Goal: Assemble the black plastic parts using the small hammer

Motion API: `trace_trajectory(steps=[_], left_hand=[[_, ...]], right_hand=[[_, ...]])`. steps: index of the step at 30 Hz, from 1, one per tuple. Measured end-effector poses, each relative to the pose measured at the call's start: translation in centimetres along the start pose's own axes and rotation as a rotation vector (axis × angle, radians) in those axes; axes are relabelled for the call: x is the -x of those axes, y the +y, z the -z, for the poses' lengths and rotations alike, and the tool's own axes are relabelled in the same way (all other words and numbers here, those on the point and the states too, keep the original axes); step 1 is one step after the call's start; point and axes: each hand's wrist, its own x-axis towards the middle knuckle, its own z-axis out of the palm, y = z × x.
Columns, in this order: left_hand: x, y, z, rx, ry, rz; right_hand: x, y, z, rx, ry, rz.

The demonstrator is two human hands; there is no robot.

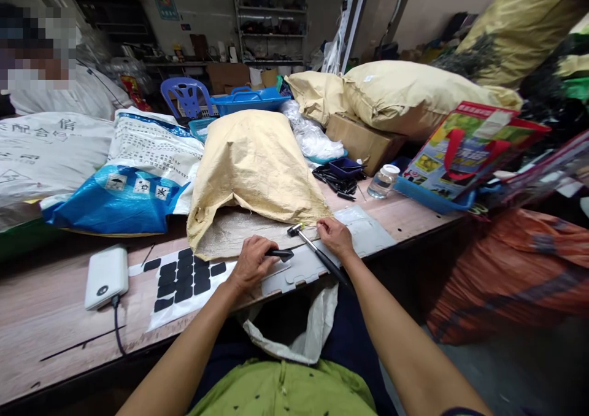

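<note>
My left hand (256, 259) is closed around a small black piece (280, 254), which sticks out to the right of the fingers. With its fingers pressed together, my right hand (335, 235) is at the lower right corner of a large yellow woven sack (257, 158); what it pinches is too small to make out. Between the hands a hammer (317, 250) with a black grip lies on a grey sheet (368, 229) at the table edge. A white sheet with black rounded pads (184, 275) lies left of my left hand.
A white power bank (107, 276) with a cable lies at the left. Blue-and-white sacks (138, 170) stand behind it. Black parts (339, 180), a clear jar (383, 181) and a colourful bag (453, 152) in a blue tray are at the right. A person (41, 48) is at the far left.
</note>
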Motion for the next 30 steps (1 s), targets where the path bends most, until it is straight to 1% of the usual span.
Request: trace_trajectory(steps=[2, 3, 5, 6, 7, 8, 10, 12, 14, 17, 20, 22, 24, 26, 27, 28, 30], left_hand=[[2.1, 2.6, -0.6, 0.067, -0.049, -0.072], [3.4, 3.9, -1.2, 0.102, -0.106, -0.093], [6.0, 6.1, -2.9, 0.123, -0.312, -0.100], [7.2, 6.7, -3.9, 0.095, -0.371, -0.060], [8.1, 7.0, -5.0, 0.058, -0.405, 0.032], [8.9, 7.1, -5.9, 0.015, -0.429, 0.147], [9.6, 6.5, -7.7, -0.090, -0.469, 0.395], [9.8, 5.6, -8.9, -0.173, -0.529, 0.581], [9.7, 4.8, -9.7, -0.208, -0.559, 0.676], [10.0, 4.4, -10.2, -0.199, -0.529, 0.696], [10.3, 5.2, -9.6, -0.177, -0.574, 0.643], [9.8, 6.2, -8.3, -0.128, -0.603, 0.578], [8.0, 7.0, -6.3, -0.025, -0.580, 0.516], [5.1, 7.1, -4.0, 0.074, -0.501, 0.496], [3.4, 6.8, -2.9, 0.072, -0.436, 0.507], [1.5, 6.3, -1.9, 0.021, -0.342, 0.526], [-2.3, 4.6, -0.4, -0.122, -0.184, 0.619]], right_hand=[[0.0, 0.0, 0.0, -0.002, -0.002, -0.009], [0.0, 0.0, 0.0, -0.002, -0.002, -0.013], [0.0, 0.0, 0.0, -0.002, -0.001, -0.018], [0.0, 0.0, -0.1, -0.002, 0.000, -0.018], [0.1, 0.1, -0.1, -0.002, 0.000, -0.016], [0.1, 0.1, -0.1, -0.002, 0.001, -0.014], [0.1, 0.2, -0.1, -0.002, 0.003, -0.009], [0.1, 0.2, -0.1, -0.001, 0.007, -0.005], [0.1, 0.2, -0.1, -0.002, 0.008, -0.001], [0.1, 0.2, 0.0, -0.003, 0.006, 0.005], [0.1, 0.1, 0.1, 0.000, 0.006, 0.006], [0.2, 0.0, 0.1, 0.002, 0.006, 0.007], [0.4, -0.4, 0.4, 0.000, 0.002, 0.015], [0.7, -0.8, 0.8, -0.012, -0.011, 0.035], [0.9, -1.1, 1.0, -0.016, -0.030, 0.064], [1.1, -1.3, 1.2, -0.013, -0.060, 0.108], [1.4, -1.7, 1.7, 0.017, -0.147, 0.218]])
